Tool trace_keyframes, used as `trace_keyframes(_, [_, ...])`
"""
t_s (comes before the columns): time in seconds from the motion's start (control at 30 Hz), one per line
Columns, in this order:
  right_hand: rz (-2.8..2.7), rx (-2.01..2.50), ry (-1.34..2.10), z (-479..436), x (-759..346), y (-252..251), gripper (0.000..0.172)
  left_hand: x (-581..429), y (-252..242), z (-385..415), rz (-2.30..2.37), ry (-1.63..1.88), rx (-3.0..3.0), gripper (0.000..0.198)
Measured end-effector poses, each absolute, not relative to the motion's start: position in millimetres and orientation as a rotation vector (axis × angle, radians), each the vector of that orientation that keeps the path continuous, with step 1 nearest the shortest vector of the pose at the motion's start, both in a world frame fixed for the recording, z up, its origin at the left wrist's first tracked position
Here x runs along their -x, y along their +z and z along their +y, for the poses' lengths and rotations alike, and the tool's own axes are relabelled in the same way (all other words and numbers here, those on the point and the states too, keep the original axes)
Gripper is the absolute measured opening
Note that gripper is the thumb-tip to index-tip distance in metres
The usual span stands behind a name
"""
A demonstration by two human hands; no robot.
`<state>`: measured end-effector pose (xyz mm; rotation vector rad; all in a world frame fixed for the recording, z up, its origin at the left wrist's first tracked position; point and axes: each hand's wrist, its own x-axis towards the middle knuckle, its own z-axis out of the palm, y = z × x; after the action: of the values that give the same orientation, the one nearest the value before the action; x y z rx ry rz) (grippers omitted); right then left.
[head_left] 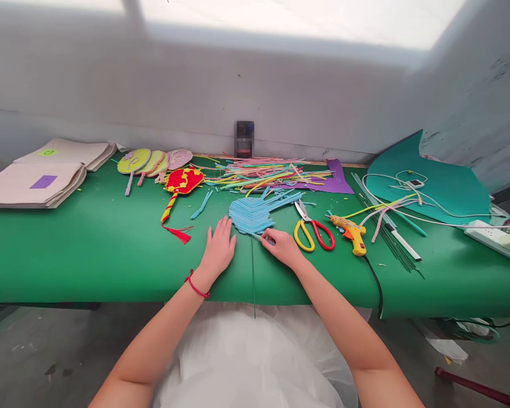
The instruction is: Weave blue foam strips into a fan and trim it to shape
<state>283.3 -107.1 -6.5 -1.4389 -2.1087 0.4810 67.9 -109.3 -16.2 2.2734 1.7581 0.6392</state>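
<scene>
A fan-shaped piece of light blue pipe cleaners (250, 214) lies on the green table in front of me, its loose strip ends sticking out to the upper right. A thin green wire (253, 272) runs from its lower edge toward me, past the table's front edge. My left hand (220, 245) lies flat beside the piece's left side, fingers stretched out. At the lower right edge, my right hand (280, 245) pinches a blue pipe cleaner (257, 235). Scissors (310, 226) with one yellow and one red handle lie just right of the piece.
A yellow glue gun (352, 231) with a black cord lies to the right, near thin green wires (386, 238) and a power strip (493, 233). Behind is a heap of coloured pipe cleaners (272, 173). A red fan with tassel (183, 181) and paper stacks (29, 184) are on the left.
</scene>
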Motion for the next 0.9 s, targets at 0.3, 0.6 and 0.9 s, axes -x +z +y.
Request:
trace_keyframes(0.3, [-2.123, 1.444, 0.476, -107, -283, -4, 0.015, -69, -29, -108, 1.801, 0.547, -2.355, 0.059])
trace_keyframes(0.6, [-2.117, 1.437, 0.481, -107, -284, -6, 0.014, -70, -22, -111, 1.690, 0.505, -2.433, 0.060])
trace_keyframes(0.9, [-2.124, 1.423, 0.487, -105, -284, -8, 0.013, -74, -17, -116, 1.466, 0.387, -2.583, 0.062])
